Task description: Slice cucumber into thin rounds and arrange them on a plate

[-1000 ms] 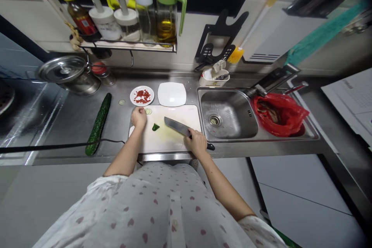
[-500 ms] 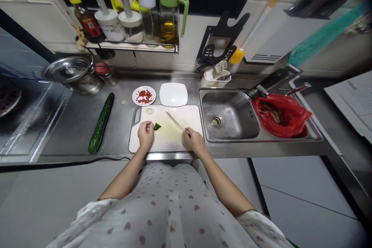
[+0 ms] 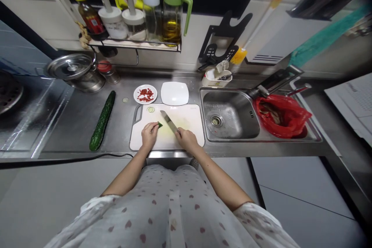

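My right hand [image 3: 187, 139] is closed round the handle of a kitchen knife [image 3: 169, 121], whose blade points up and to the left over the cutting board [image 3: 186, 114]. The fingers of my left hand [image 3: 149, 135] are pinched on a small dark green piece of cucumber [image 3: 160, 124], just left of the blade. A couple of pale cucumber slices [image 3: 150, 109] lie near the board's upper left corner. Off to the left, a whole cucumber [image 3: 102, 121] rests on the steel counter.
Behind the board stand a plate of chopped red pieces [image 3: 139, 95] and a white plate [image 3: 174, 93]. On the right are the sink [image 3: 229, 131] and a red plastic bag [image 3: 290, 124]. A lidded pot [image 3: 84, 79] stands back left, beneath a rack [image 3: 136, 45] of bottles.
My left hand has moved right and taken hold of the green cucumber piece. The knife has shifted left toward it, its blade face now showing more.
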A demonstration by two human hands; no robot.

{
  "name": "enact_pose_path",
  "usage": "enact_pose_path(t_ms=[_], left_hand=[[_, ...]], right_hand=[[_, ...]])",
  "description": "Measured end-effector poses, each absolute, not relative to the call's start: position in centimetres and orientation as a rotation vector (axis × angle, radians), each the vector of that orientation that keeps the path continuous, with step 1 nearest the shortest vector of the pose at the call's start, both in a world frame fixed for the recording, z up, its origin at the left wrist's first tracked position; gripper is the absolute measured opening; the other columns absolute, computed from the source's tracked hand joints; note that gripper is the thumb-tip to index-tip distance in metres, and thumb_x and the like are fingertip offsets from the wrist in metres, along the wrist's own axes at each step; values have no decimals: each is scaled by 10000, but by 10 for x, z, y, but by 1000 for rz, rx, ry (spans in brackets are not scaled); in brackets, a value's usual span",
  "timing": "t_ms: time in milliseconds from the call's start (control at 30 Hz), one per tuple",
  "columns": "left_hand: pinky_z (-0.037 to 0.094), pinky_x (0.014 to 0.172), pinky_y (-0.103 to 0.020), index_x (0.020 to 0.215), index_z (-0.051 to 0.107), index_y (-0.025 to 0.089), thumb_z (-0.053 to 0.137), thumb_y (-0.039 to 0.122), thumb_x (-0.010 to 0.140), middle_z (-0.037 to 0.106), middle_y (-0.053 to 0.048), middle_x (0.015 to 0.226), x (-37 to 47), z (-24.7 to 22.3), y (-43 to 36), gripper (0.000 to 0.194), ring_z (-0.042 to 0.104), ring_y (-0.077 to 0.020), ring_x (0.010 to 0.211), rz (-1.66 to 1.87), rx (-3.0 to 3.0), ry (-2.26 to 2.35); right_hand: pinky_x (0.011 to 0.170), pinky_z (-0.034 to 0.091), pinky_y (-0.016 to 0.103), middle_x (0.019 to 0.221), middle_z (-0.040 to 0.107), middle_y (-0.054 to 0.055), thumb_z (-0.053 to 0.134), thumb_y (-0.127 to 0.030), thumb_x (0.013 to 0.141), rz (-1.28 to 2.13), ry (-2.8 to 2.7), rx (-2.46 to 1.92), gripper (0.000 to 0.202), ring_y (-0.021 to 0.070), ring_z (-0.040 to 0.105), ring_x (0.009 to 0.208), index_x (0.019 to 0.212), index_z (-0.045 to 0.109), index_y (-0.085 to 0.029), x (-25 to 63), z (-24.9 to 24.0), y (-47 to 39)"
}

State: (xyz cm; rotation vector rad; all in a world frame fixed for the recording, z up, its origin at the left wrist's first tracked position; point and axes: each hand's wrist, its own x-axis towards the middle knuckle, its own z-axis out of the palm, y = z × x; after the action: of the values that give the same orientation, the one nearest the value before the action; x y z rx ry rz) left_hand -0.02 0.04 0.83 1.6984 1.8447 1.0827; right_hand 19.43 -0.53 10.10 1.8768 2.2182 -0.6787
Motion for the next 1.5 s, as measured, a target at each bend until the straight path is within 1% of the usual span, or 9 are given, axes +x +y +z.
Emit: enact_pose_path(t_ms=[100,233,533,733,900,1033,1233,1500], left_hand=[[486,903,-327,957,681,200,491,303,883,689,-63,984,-2,5,0,228,626,-166,961,1097,1738,1813],[491,895,-321,953,692,205,495,290,886,685,-62,977,-3,0,0,224,621,-160,954,1146,1794,1760],[511,830,-329,921,697,206,527,263,879,683,-59,928,-4,-8,1,184,625,-169,892,1296,1886,1689],[513,816,-332,914,694,208,528,257,878,680,-60,916,-6,-12,2,176,623,-171,887,1315,1903,1675],[508,828,-332,885,691,202,518,245,880,679,-62,926,-6,-14,2,178,620,-171,898,1306,1918,1684],[505,851,-343,882,686,196,513,248,880,679,-71,957,-6,-13,2,180,620,-178,921,1309,1923,1692],[507,827,-336,851,674,196,505,228,877,681,-66,923,-6,-11,2,174,617,-177,898,1285,1940,1706],[505,810,-328,808,654,191,494,197,870,676,-62,878,-6,-9,3,171,613,-173,864,1282,1946,1689]], right_hand=[[701,378,270,940,689,88,314,-335,971,-620,2242,1798,311,204,633,855,1134,545,-206,188,105,-8],[744,399,287,934,687,110,283,-324,977,-596,2247,1736,335,211,635,888,1132,545,-185,181,110,-12],[717,425,288,887,682,103,275,-290,977,-555,2284,1655,301,214,646,861,1074,538,-178,172,107,-16],[712,437,290,897,685,111,266,-259,975,-512,2285,1623,293,211,650,866,1092,522,-179,170,104,-17],[713,451,291,887,686,117,315,-163,929,-469,2301,1604,252,218,655,884,1080,516,-170,167,103,-19],[730,457,283,887,687,121,347,-96,884,-468,2301,1590,259,216,655,911,1076,508,-157,163,103,-20],[746,459,283,920,684,139,309,-112,911,-461,2320,1575,263,216,654,927,1077,510,-151,160,102,-19],[745,455,276,895,687,136,303,-121,917,-477,2345,1592,270,212,654,921,1051,536,-151,160,103,-14]])
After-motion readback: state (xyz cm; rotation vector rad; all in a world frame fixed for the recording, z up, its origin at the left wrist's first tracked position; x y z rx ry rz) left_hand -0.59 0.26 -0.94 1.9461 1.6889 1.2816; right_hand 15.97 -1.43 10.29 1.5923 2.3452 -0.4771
